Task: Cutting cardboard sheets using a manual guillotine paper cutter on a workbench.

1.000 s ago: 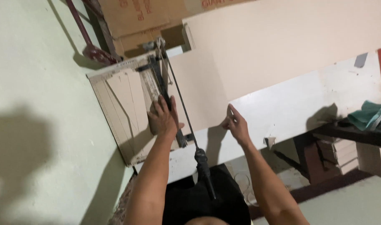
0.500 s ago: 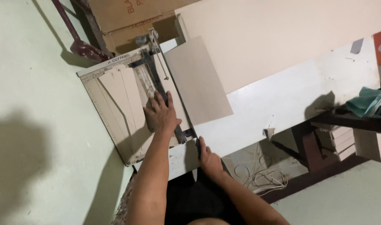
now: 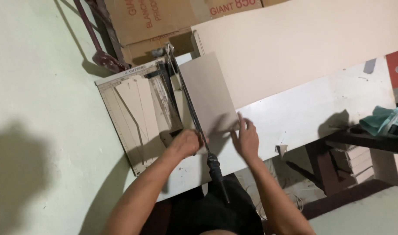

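A guillotine paper cutter (image 3: pixel 120 113) lies on a white table (image 3: pixel 312 117), its blade arm (image 3: pixel 188 102) lowered and its black handle (image 3: pixel 217 172) sticking out over the table's near edge. A cut beige card sheet (image 3: pixel 210 93) lies to the right of the blade. My left hand (image 3: pixel 186 143) rests with curled fingers at the near end of the cutter, beside the blade arm. My right hand (image 3: pixel 247 139) is spread open, fingertips touching the near edge of the beige sheet. Several beige strips (image 3: pixel 138 109) lie on the cutter's base.
A large beige board (image 3: pixel 303 43) lies along the table behind the sheet. Brown cardboard boxes (image 3: pixel 160 21) stand at the far end, with a dark red tool (image 3: pixel 99 52) beside them. A teal cloth (image 3: pixel 381 122) lies on a dark bench at the right.
My right hand left the blade handle and moved up to the beige sheet's near edge. My left hand slid from the clamp toward the cutter's near end and curled.
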